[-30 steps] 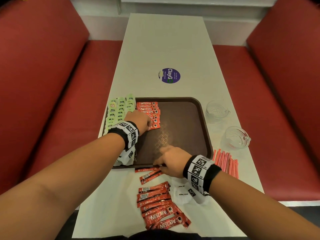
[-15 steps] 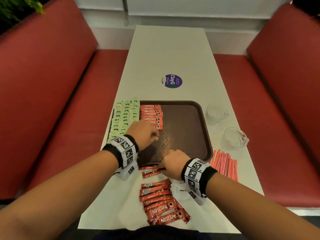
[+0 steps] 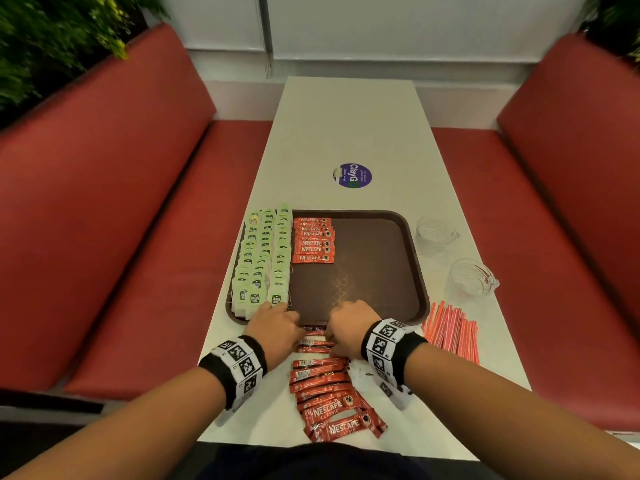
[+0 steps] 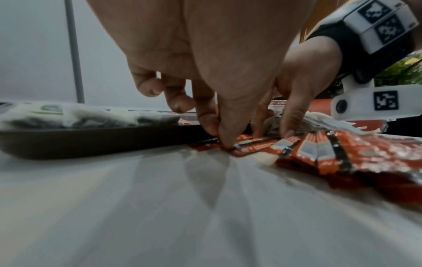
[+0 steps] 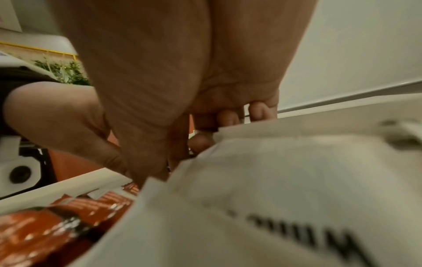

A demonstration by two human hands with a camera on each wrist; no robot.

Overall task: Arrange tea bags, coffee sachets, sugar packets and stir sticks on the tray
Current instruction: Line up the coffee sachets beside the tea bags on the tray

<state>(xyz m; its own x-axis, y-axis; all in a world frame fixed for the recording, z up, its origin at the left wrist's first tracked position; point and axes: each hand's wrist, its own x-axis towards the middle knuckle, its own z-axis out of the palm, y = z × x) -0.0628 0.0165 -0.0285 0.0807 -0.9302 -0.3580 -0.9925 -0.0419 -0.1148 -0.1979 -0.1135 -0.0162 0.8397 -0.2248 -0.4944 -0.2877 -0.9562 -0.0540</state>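
Note:
A brown tray (image 3: pixel 412 271) holds columns of green tea bags (image 3: pixel 263 258) at its left and a column of red coffee sachets (image 3: pixel 313 239) beside them. Loose coffee sachets (image 3: pixel 313 342) lie on the table just before the tray's front edge. My left hand (image 3: pixel 299 336) pinches the end of one sachet (image 4: pixel 242 147) between thumb and forefinger (image 4: pixel 224 139). My right hand (image 3: pixel 329 341) faces it, its thumb and fingers curled down onto the other end of the same sachets (image 4: pixel 285 142). White sugar packets (image 5: pixel 274 180) lie under my right wrist.
More coffee sachets (image 3: pixel 332 400) lie fanned out towards the table's near edge. Red stir sticks (image 3: pixel 452 330) lie right of the tray, with two glass cups (image 3: pixel 434 232) (image 3: pixel 472 277) behind them. Red benches flank the white table (image 3: pixel 346 126).
My left hand has come back from the sachet column on the tray to the loose sachets in front of it. The right hand has stayed there, and the view has tilted up.

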